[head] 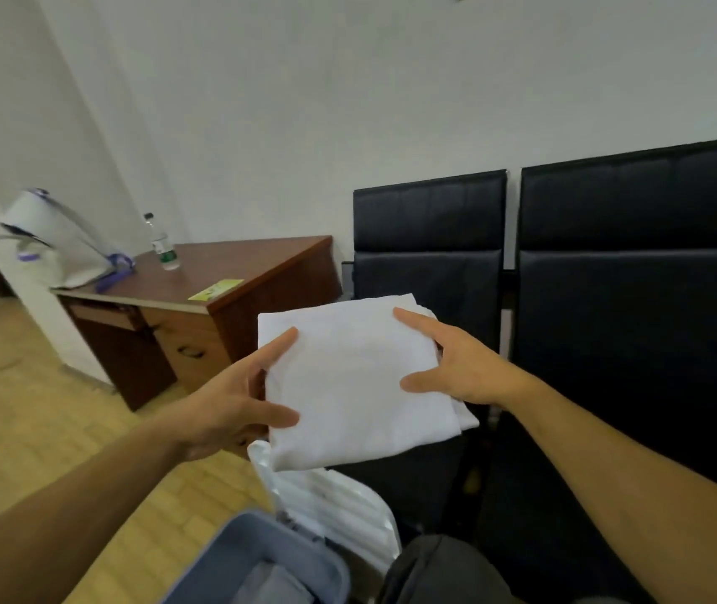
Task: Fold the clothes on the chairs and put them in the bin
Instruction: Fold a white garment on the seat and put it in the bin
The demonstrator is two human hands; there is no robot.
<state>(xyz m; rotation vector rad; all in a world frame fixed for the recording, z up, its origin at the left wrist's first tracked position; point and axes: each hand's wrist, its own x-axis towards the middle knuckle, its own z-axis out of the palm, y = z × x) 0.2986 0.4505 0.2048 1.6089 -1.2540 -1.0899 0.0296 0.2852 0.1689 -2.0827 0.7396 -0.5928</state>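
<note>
Nearest, bottom edge: grey-blue bin [326,564], rim w/ rounded corner, some grey cloth lying inside. Just beyond it a white ribbed plastic thing [339,503], can't tell what it is.

Above those, held in the air: folded white garment [356,377], a flat rough rectangle, long axis running near-to-far and tilted a bit to the right; near short edge hangs over the white plastic thing, far edge points toward the chair back. A loose underlayer sticks out at its right side.

Left hand [226,407] holds the garment's left edge: thumb and forefinger spread wide on top of the cloth, other fingers hidden under it. Right hand [461,368] holds the right edge same way: forefinger stretched along the top toward the far corner, thumb lying on top nearer, remaining fingers tucked beneath. So the garment sits between the 2 hands, pinched top & bottom.

Behind: black padded chairs [431,237] side by side against a white wall. Left of them a brown wooden desk [269,272] w/ a clear bottle [164,250], a yellow-green card [216,289] and a white-purple bag [65,237].
</note>
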